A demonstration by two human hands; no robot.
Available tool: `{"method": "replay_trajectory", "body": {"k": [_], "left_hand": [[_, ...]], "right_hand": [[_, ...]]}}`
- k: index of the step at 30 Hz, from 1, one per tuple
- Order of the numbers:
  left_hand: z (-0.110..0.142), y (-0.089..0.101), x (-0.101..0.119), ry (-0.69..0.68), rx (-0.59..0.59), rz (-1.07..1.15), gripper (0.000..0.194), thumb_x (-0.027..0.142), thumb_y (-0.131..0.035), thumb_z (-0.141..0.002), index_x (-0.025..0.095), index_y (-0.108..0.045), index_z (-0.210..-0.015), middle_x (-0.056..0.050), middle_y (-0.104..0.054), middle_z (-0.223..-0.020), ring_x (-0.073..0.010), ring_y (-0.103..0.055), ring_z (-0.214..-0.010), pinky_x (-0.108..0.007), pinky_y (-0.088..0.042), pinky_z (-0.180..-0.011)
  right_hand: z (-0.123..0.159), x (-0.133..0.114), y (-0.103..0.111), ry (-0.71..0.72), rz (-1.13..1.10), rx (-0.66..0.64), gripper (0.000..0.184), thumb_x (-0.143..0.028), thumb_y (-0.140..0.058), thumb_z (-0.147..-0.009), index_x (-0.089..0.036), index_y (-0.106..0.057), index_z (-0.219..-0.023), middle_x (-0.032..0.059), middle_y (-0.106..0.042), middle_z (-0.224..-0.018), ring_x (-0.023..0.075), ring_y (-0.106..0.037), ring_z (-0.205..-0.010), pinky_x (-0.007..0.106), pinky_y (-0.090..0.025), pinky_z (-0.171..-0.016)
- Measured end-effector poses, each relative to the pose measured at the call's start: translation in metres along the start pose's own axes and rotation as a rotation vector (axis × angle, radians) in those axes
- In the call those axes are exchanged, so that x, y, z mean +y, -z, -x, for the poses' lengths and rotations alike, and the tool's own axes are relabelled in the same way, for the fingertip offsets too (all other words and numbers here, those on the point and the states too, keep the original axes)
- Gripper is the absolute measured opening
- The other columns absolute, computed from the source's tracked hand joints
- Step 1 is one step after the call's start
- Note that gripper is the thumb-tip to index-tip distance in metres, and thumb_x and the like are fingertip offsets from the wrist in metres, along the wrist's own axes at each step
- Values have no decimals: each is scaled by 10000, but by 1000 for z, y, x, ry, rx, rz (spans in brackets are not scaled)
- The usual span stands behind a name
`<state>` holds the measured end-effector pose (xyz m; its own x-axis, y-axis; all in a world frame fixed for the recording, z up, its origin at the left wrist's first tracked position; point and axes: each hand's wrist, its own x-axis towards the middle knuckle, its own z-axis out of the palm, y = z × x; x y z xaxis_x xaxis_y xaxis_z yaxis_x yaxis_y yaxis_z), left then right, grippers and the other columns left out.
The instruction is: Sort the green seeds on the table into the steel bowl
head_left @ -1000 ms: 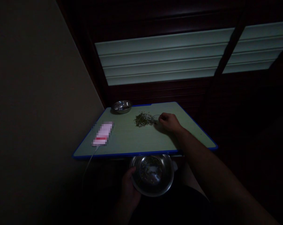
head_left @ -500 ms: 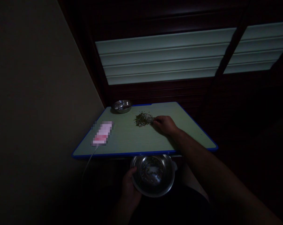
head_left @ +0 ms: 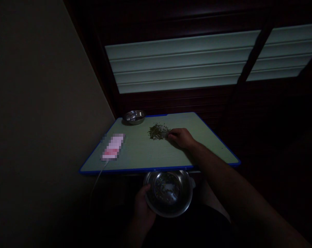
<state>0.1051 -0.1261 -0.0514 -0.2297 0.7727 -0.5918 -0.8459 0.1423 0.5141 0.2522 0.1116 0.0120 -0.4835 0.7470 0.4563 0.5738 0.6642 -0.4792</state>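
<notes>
My left hand (head_left: 143,210) grips the left rim of a large steel bowl (head_left: 180,208), thumb over the edge, just below the table's front edge. Small bits and a bright reflection show in the bowl's bottom. Over the light green tabletop (head_left: 137,155), my right hand (head_left: 182,137) is closed at the right side of a loose pile of small dark green-brown grains (head_left: 156,131). From its fingertips a small greyish thing (head_left: 165,134) reaches into the pile; its kind is too dim to tell.
A smaller steel bowl (head_left: 134,117) stands at the table's back left corner. A phone (head_left: 113,147) with a blurred lit screen lies at the left, its white cable (head_left: 99,175) hanging over the front edge. Behind the table is a dark wooden panel with pale slats (head_left: 182,62).
My right hand has barely shifted, with the greyish thing at its fingertips a little lower and further left in the grains. The left hand and the large bowl stay in place.
</notes>
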Motion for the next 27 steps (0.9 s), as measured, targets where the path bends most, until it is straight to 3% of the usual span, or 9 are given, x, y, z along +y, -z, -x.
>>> {"method": "replay_trajectory", "body": {"k": [9, 19, 27], "left_hand": [[-1, 0, -1, -8, 10, 18, 176, 181, -588, -776, 106, -736, -834, -109, -781, -766, -238, -728, -744, -363, -570, -763], [-1, -1, -1, -16, 17, 18, 181, 165, -571, -787, 111, -741, -819, -99, -780, -753, -221, -725, -720, -341, -574, -713], [-2, 0, 0, -8, 3, 11, 166, 190, -579, -782, 136, -736, -791, -82, -776, -729, -224, -728, -703, -341, -578, -694]], "right_hand": [[2, 3, 0, 27, -67, -3, 167, -270, -610, -840, -193, -757, -865, 34, -751, -818, 156, -646, -732, 255, -437, -703], [2, -1, 4, -43, -97, 41, 154, -263, -617, -823, -175, -743, -835, 34, -741, -786, 152, -633, -704, 256, -435, -685], [2, 0, 3, -11, -133, 1, 152, -256, -606, -814, -177, -736, -806, 14, -724, -747, 141, -616, -695, 243, -431, -679]]}}
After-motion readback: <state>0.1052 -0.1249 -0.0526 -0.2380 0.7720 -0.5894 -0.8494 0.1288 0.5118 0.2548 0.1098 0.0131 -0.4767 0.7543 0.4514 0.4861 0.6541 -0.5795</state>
